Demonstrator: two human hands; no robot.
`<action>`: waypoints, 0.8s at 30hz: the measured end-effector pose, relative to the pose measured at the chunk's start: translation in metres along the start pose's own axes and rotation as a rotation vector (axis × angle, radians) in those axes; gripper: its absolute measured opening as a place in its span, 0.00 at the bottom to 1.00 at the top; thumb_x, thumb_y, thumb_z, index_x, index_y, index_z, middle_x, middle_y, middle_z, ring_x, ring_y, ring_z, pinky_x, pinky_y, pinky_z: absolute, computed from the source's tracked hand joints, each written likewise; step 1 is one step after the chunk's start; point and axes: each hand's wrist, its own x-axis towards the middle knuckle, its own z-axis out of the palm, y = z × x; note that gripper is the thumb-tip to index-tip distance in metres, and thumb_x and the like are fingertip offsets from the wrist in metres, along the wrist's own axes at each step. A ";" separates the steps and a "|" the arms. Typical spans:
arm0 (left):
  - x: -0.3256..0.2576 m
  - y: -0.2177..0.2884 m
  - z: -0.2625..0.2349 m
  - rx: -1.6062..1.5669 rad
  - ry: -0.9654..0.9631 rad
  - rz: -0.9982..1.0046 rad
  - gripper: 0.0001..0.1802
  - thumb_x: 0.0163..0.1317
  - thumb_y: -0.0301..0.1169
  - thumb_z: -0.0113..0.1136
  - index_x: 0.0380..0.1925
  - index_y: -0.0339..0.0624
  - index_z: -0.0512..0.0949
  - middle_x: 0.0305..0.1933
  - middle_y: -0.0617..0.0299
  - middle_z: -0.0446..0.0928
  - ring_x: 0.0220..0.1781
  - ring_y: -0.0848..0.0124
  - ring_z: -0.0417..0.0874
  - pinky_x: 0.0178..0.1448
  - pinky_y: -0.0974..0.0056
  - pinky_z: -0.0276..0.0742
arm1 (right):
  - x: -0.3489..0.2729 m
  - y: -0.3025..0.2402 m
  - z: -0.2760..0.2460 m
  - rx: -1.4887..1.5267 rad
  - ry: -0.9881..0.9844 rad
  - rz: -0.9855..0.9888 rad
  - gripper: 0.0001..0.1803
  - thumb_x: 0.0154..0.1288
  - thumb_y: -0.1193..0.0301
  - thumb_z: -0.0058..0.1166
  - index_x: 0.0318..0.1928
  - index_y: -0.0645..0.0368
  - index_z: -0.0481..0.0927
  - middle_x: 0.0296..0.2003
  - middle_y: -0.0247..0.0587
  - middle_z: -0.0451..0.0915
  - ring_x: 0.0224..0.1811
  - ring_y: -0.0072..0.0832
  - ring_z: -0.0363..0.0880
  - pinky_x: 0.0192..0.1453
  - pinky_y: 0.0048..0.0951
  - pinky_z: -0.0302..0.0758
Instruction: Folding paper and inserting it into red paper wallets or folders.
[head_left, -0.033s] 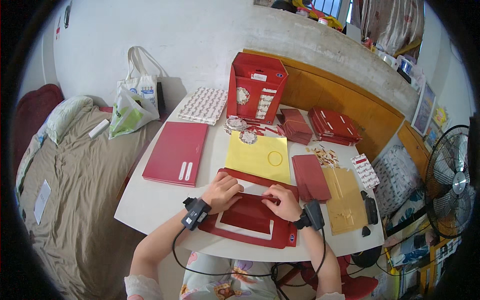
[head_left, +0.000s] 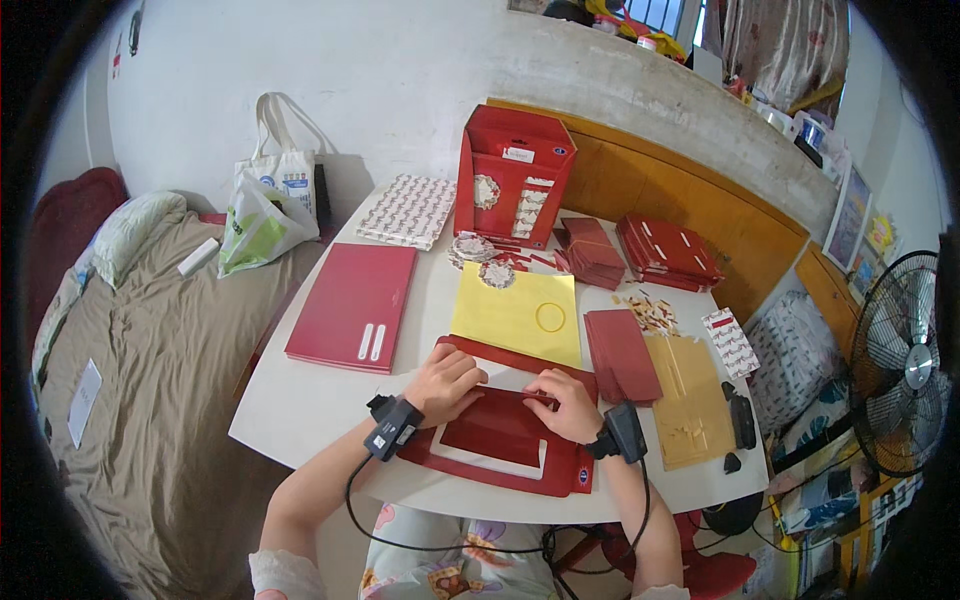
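A flat red card piece [head_left: 497, 440] with a pale border around its darker middle lies at the near edge of the white table [head_left: 300, 410], right in front of the person. The left hand [head_left: 445, 382] rests on its upper left part with fingers curled down and pressing on the card's folded top strip, and the right hand [head_left: 567, 402] does the same on the upper right, fingertips bent onto the same strip; neither hand is closed around anything, both just press flat stock against the table. Each wrist carries a black strapped device with a cable running down toward the lap. Just beyond the card lies a yellow sheet [head_left: 515, 315] with a ring drawn on it, and to the right of it a stack of dark red cards [head_left: 620, 352] beside a tan cut-out board [head_left: 690, 400]. To the left sits a red folder [head_left: 352, 305] with two white strips. Farther back stands an open red box [head_left: 513, 185], with more red stacks [head_left: 668, 252] to its right and a patterned sheet [head_left: 408, 210] to its left. A bed [head_left: 130, 380] lies left of the table, a fan [head_left: 905, 365] at the right.
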 end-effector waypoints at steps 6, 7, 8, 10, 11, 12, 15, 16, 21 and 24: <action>-0.002 -0.005 0.004 0.074 -0.085 0.017 0.10 0.47 0.30 0.65 0.29 0.44 0.74 0.32 0.61 0.72 0.39 0.64 0.75 0.49 0.60 0.67 | 0.004 -0.007 0.000 -0.029 -0.055 -0.044 0.08 0.55 0.76 0.59 0.36 0.65 0.76 0.30 0.44 0.75 0.33 0.41 0.77 0.38 0.34 0.74; 0.000 -0.005 0.002 0.058 -0.097 -0.004 0.10 0.47 0.29 0.65 0.29 0.43 0.75 0.32 0.61 0.73 0.39 0.63 0.76 0.50 0.59 0.68 | 0.006 -0.010 -0.002 0.020 -0.111 0.035 0.09 0.55 0.76 0.58 0.36 0.65 0.76 0.32 0.46 0.76 0.35 0.45 0.77 0.41 0.37 0.75; 0.000 -0.004 0.002 0.037 -0.110 -0.024 0.10 0.47 0.29 0.65 0.29 0.43 0.76 0.32 0.60 0.73 0.39 0.62 0.76 0.50 0.58 0.69 | 0.006 -0.010 -0.002 0.019 -0.110 0.036 0.09 0.55 0.76 0.58 0.36 0.65 0.76 0.32 0.46 0.76 0.35 0.45 0.77 0.41 0.37 0.75; -0.001 -0.003 0.001 0.012 -0.134 -0.041 0.09 0.48 0.30 0.65 0.29 0.42 0.76 0.32 0.59 0.73 0.40 0.61 0.76 0.51 0.58 0.69 | 0.005 -0.010 -0.003 0.016 -0.108 0.003 0.10 0.55 0.74 0.58 0.37 0.66 0.77 0.34 0.49 0.77 0.38 0.47 0.78 0.42 0.38 0.75; -0.001 -0.002 0.000 -0.010 -0.157 -0.059 0.09 0.49 0.31 0.65 0.29 0.41 0.76 0.33 0.59 0.74 0.40 0.60 0.76 0.51 0.57 0.69 | 0.005 -0.010 -0.003 0.016 -0.108 0.002 0.10 0.55 0.74 0.58 0.37 0.66 0.77 0.34 0.49 0.77 0.38 0.47 0.78 0.42 0.38 0.75; 0.000 -0.001 -0.001 -0.009 -0.158 -0.059 0.09 0.49 0.31 0.65 0.29 0.41 0.76 0.33 0.59 0.74 0.40 0.60 0.76 0.51 0.57 0.69 | 0.005 -0.010 -0.003 0.022 -0.120 0.006 0.11 0.55 0.74 0.58 0.37 0.67 0.77 0.35 0.50 0.78 0.39 0.48 0.78 0.42 0.38 0.75; 0.001 0.002 -0.004 -0.096 -0.216 -0.136 0.09 0.53 0.32 0.64 0.30 0.40 0.76 0.33 0.57 0.74 0.40 0.59 0.76 0.51 0.57 0.68 | 0.004 -0.009 -0.005 0.019 -0.123 0.005 0.12 0.55 0.73 0.59 0.38 0.68 0.77 0.36 0.52 0.79 0.40 0.48 0.79 0.42 0.38 0.76; 0.002 0.002 -0.004 -0.130 -0.239 -0.160 0.10 0.54 0.33 0.64 0.31 0.39 0.77 0.33 0.56 0.75 0.41 0.58 0.76 0.52 0.57 0.68 | 0.004 -0.008 -0.005 0.010 -0.115 0.000 0.12 0.55 0.73 0.59 0.38 0.68 0.77 0.36 0.53 0.79 0.40 0.48 0.79 0.42 0.38 0.76; -0.003 0.002 0.001 -0.169 -0.202 -0.219 0.12 0.55 0.34 0.63 0.35 0.39 0.78 0.37 0.53 0.78 0.43 0.57 0.77 0.55 0.57 0.67 | 0.002 -0.004 0.000 0.027 -0.146 0.081 0.14 0.55 0.72 0.59 0.41 0.67 0.78 0.36 0.56 0.80 0.41 0.49 0.80 0.44 0.38 0.76; -0.005 0.001 0.004 -0.172 -0.320 -0.262 0.14 0.54 0.34 0.64 0.39 0.38 0.77 0.38 0.51 0.78 0.45 0.56 0.78 0.57 0.56 0.66 | 0.002 -0.004 0.001 0.017 -0.185 0.092 0.14 0.56 0.71 0.59 0.42 0.67 0.78 0.37 0.57 0.80 0.42 0.50 0.79 0.46 0.39 0.75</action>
